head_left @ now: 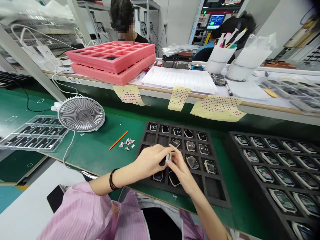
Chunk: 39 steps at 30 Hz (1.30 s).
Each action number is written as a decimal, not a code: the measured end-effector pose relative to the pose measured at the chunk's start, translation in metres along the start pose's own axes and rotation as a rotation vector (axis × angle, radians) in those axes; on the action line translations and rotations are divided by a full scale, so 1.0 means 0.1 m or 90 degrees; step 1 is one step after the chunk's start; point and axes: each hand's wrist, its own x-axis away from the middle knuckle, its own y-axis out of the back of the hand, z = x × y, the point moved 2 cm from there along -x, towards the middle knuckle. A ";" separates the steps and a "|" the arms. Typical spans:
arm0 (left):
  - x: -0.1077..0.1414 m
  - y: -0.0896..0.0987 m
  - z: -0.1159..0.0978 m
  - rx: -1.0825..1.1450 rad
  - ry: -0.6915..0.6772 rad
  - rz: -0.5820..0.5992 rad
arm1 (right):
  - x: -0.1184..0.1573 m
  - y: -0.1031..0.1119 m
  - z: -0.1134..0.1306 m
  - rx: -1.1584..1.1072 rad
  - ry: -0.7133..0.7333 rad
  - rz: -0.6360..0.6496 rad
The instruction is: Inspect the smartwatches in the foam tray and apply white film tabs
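Observation:
Both hands meet over a black foam tray (217, 190) whose compartments hold several smartwatches. My left hand (153, 159) has its fingers closed around a smartwatch (163, 162) with a pale metal case. From the other side, my right hand (179, 163) pinches the same watch by its edge. Fingers hide most of the watch face. Below the hands, another watch (174, 179) lies in its compartment, and one more watch (192, 162) sits to the right. Some compartments in the tray hold nothing.
A second foam tray of watches (282, 160) stands at the right. To the left are an orange stick (118, 140), small pale pieces (128, 143), a white fan (81, 114) and a clear plastic tray (37, 131). Pink foam trays (112, 56) sit on the shelf; two people are beyond it.

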 end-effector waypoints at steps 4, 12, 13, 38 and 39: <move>0.11 -0.04 -0.13 -0.102 0.017 0.066 | -0.07 -0.31 -0.07 0.044 0.033 0.015; 0.46 0.11 0.15 0.037 0.086 0.009 | -0.17 -0.60 -0.22 -0.158 -0.053 -0.018; 0.52 0.16 0.27 0.077 0.119 -0.027 | -0.17 -0.59 -0.20 -0.236 -0.103 -0.008; 0.89 -0.23 1.54 0.103 0.363 0.027 | -0.18 -0.46 0.05 -0.482 -0.190 0.060; 0.89 -0.23 1.55 0.108 0.366 0.026 | -0.18 -0.46 0.06 -0.480 -0.186 0.060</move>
